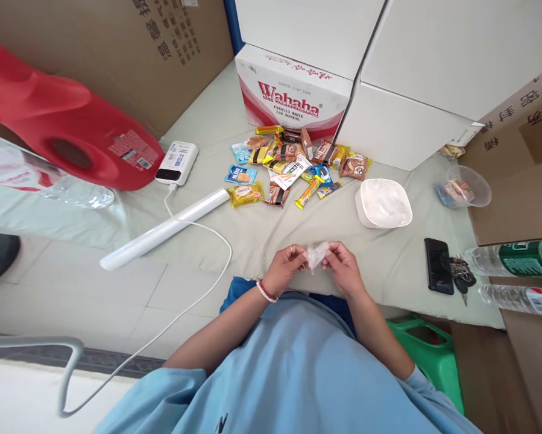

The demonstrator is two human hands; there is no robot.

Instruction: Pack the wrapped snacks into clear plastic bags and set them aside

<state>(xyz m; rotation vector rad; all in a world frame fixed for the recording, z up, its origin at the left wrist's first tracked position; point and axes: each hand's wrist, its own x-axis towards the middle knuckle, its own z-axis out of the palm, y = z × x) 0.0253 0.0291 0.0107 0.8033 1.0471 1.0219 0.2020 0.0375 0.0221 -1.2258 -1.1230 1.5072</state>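
Between my two hands, low over the cloth's front edge, is a small crumpled piece of thin, translucent plastic (316,256). My left hand (285,268) pinches its left side and wears a ring, with bracelets at the wrist. On the right side, my right hand (344,267) grips it with thumb and fingers. Whether it is a bag or a loose film I cannot tell. Ahead of my hands lies a pile of wrapped snacks (293,160) in yellow, brown and blue packets. A white plastic tub (383,204) with whitish, filmy contents stands to the right of the pile.
A Wahaha carton (293,93) stands behind the snacks. Leftward are a white tube (162,229), a cabled white device (177,163) and a red jug (81,126). Rightward are a clear cup (478,188), a phone (439,265), keys (463,274) and bottles (524,259).
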